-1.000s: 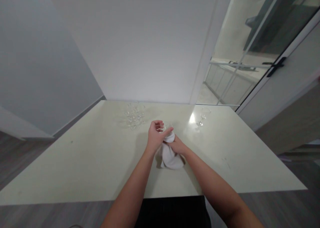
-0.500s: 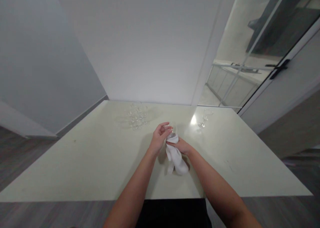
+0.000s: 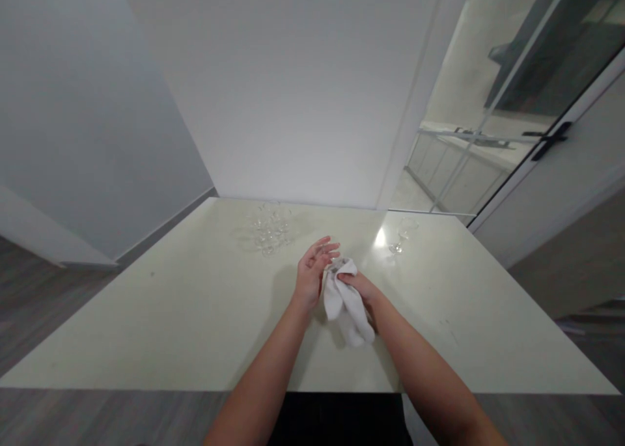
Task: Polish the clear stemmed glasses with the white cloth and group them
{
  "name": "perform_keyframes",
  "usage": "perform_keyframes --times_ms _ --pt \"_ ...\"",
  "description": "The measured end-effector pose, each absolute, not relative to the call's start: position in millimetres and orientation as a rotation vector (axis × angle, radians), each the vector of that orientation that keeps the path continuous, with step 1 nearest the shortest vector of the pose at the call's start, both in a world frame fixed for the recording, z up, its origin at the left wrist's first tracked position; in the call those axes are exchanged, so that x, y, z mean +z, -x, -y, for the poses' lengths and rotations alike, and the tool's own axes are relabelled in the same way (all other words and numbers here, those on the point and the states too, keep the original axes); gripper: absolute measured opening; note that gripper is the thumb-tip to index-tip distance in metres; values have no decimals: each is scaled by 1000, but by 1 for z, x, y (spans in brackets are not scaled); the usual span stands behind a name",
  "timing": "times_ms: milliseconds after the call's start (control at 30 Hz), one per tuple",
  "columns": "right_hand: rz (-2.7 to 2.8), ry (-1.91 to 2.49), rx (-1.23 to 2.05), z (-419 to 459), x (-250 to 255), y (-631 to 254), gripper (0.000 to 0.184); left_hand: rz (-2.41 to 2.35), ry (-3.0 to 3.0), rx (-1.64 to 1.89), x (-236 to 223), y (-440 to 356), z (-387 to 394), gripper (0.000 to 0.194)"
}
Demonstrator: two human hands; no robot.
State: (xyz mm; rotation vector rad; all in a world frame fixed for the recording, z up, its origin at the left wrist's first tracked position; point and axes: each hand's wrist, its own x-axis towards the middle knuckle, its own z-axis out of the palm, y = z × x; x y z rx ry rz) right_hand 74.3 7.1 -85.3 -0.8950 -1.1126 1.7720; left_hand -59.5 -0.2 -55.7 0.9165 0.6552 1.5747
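Near the middle of the table, my left hand (image 3: pixel 311 273) curves its fingers and thumb around a clear wine glass (image 3: pixel 336 260). The glass is faint, and most of it is hidden by fingers and cloth. My right hand (image 3: pixel 362 286) grips a white cloth (image 3: pixel 346 303) bunched against the glass, with the loose end hanging toward the table's front. A single stemmed glass (image 3: pixel 396 245) stands off to the right. Further back on the left is a close group of several clear glasses (image 3: pixel 270 230).
The pale, glossy table (image 3: pixel 161 322) meets a white wall (image 3: pixel 293 107) at its back edge. To the right are glazed panels and a door with a black handle (image 3: pixel 551 141). Grey flooring (image 3: pixel 122 417) shows past the table's front edge.
The cloth has spread wider and shifted slightly right with my right hand. My left fingers have opened a little, and less of the glass shows. The view has tilted slightly.
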Motion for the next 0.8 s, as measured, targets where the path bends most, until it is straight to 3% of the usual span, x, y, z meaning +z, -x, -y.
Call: perform_keyframes --times_ms 267,667,800 --pt "983 960 1384 -30 -95 -62 38 -906 -1024 1936 -58 66 -5 62" --pt "855 924 1784 -31 -101 -55 54 -832 -1180 1899 -67 55 -2 63" --pt "1002 903 1653 -30 -105 -55 45 -876 -1341 1881 -65 56 2 69"
